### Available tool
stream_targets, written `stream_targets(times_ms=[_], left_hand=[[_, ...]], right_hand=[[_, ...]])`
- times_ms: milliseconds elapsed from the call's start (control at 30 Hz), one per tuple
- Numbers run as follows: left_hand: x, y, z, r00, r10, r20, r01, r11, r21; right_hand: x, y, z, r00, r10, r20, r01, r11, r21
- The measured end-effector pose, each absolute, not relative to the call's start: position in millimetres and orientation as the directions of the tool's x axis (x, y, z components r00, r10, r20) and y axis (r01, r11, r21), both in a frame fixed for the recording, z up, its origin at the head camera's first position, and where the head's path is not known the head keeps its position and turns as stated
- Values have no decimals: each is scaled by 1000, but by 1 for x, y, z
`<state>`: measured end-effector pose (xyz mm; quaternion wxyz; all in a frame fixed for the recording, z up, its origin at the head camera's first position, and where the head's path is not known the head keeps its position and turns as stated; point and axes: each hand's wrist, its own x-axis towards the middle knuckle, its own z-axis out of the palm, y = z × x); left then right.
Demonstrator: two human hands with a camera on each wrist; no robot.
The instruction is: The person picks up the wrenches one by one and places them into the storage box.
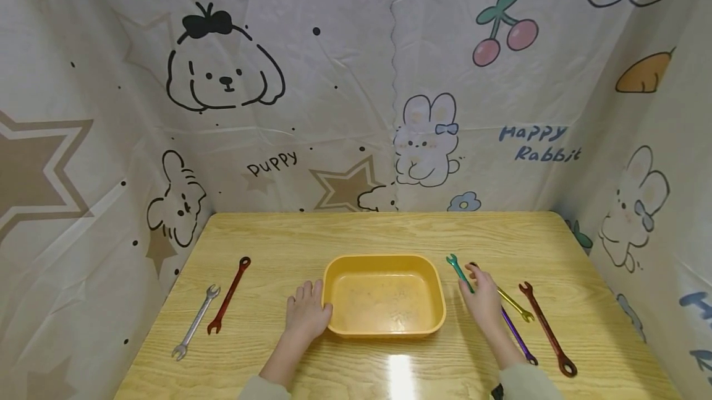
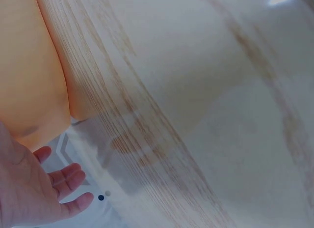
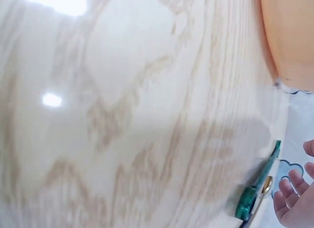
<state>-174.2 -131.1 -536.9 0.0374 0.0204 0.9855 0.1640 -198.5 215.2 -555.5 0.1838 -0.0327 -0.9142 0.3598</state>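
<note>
A yellow rectangular plastic tub sits mid-table with nothing in it. At its left end my left hand rests with fingers extended, thumb right at the rim; the left wrist view shows these fingers loosely spread beside the tub's wall. To the right of the tub, my right hand hovers over a group of wrenches, its fingers relaxed and holding nothing. Closest to it lies a green wrench. A yellow wrench and a purple wrench are partly hidden under the hand and forearm.
Farther right is a large red combination wrench. Over on the left side lie a silver open-end wrench and another red combination wrench. A printed cloth curtain surrounds the wooden table at the back and sides.
</note>
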Motion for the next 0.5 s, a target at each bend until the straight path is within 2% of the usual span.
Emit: stream_targets(times_ms=[367,500], left_hand=[[-174,-131,-537,-997,52,-65,29,946,323],[-175,-131,-538,-997,55,-62,32,948,318]], right_hand=[[-208,216,-570,-949,232,213,28,735,-678],[-210,216,-574,-945,248,212,39,731,-681]])
